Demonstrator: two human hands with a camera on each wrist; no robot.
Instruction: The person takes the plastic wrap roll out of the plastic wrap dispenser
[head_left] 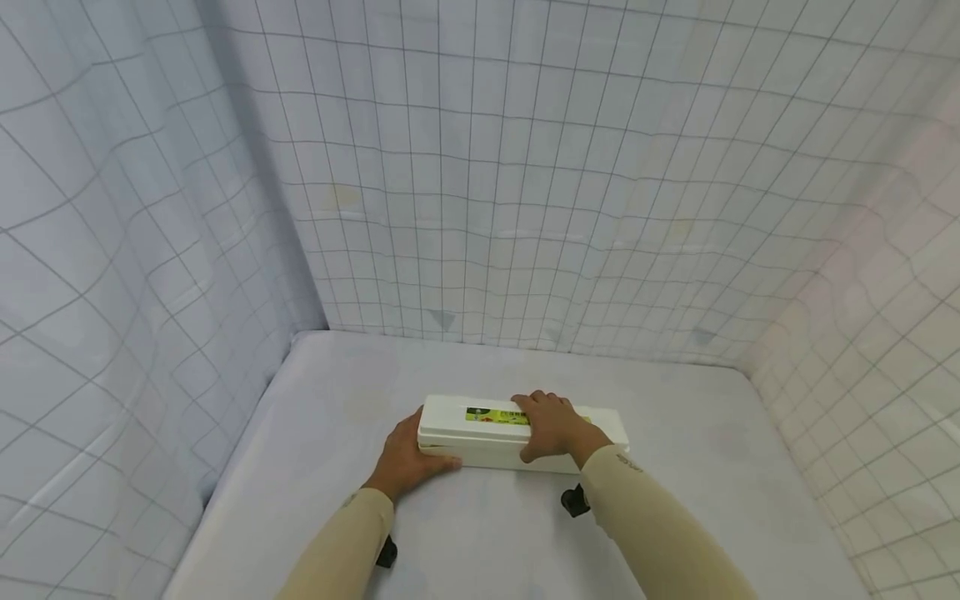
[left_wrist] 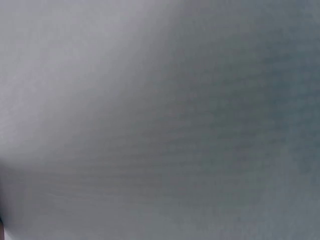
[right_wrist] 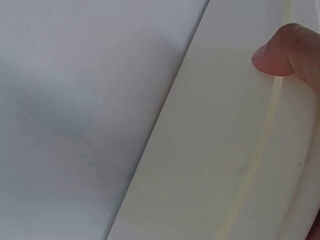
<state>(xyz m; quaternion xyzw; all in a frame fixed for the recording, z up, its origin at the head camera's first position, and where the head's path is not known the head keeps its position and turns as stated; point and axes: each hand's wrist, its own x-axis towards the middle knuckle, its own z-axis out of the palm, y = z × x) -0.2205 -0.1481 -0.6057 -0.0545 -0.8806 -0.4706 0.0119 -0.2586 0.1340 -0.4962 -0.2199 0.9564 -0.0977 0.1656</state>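
A long white lidded box lies crosswise on the white-covered surface in the head view. A yellow-green label runs along its lid. My left hand grips the left end, the thumb lying along the front side and the other fingers partly hidden by the box. Over the right half of the lid, my right hand holds the box, fingers on top and thumb at the front. In the right wrist view, the right thumb presses beside a thin yellowish strip on the box wall. The left wrist view is a blur.
White sheets with a dark grid form a back wall, a left wall and a right wall around the surface. A small black wrist-worn piece shows below the right sleeve.
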